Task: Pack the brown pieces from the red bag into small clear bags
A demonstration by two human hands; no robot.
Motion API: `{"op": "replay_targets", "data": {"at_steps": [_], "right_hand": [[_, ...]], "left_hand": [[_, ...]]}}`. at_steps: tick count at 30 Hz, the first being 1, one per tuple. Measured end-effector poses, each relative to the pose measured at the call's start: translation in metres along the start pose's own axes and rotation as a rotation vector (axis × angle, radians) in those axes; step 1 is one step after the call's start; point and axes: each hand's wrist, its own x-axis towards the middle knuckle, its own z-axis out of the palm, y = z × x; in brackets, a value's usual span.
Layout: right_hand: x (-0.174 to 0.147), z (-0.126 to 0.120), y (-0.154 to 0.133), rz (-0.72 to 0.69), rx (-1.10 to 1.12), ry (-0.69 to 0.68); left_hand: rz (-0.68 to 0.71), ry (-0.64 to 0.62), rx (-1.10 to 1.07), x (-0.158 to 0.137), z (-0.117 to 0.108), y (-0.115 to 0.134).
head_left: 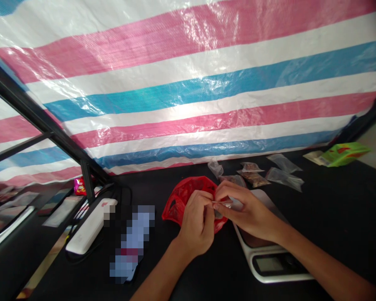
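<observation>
My left hand [196, 223] and my right hand [242, 209] meet fingertip to fingertip. Both pinch the edge of a small clear plastic bag [227, 203], mostly covered by my fingers. Below and behind them lies an open red plastic bag [178, 200] with something clear and shiny inside. A kitchen scale [257, 263] with a grey display sits under my right hand and forearm. Just beyond the hands are small clear packets of brown pieces [253, 179] and a crumpled clear bag [215, 168].
Flat clear bags [285, 177] and a green packet [344, 154] lie at the back right. On the left are a white power strip [90, 228] with black cables, a blurred-out phone-like object [133, 240] and a black metal frame [87, 179]. Striped plastic sheeting [188, 96] hangs behind the black table.
</observation>
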Motion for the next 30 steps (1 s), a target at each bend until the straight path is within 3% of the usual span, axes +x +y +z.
{"op": "replay_targets", "data": {"at_steps": [6, 14, 17, 22, 27, 30], "right_hand": [[0.001, -0.012, -0.005, 0.019, -0.021, -0.011], [0.012, -0.049, 0.033, 0.208, 0.140, 0.548], [0.014, -0.063, 0.048, 0.253, 0.097, 0.673], [0.009, -0.072, 0.070, 0.333, -0.125, 0.540], [0.001, -0.075, 0.083, 0.441, -0.755, 0.439], [-0.003, -0.076, 0.084, 0.419, -0.991, 0.381]], "left_hand": [[0.009, -0.015, 0.060, -0.001, 0.001, -0.002], [-0.062, 0.218, 0.200, 0.004, -0.001, -0.007], [-0.072, 0.239, 0.208, 0.007, -0.003, -0.007], [-0.057, 0.222, 0.226, 0.009, -0.003, -0.005], [-0.049, 0.224, 0.219, 0.009, -0.004, -0.004], [-0.047, 0.216, 0.210, 0.010, -0.004, -0.003]]}}
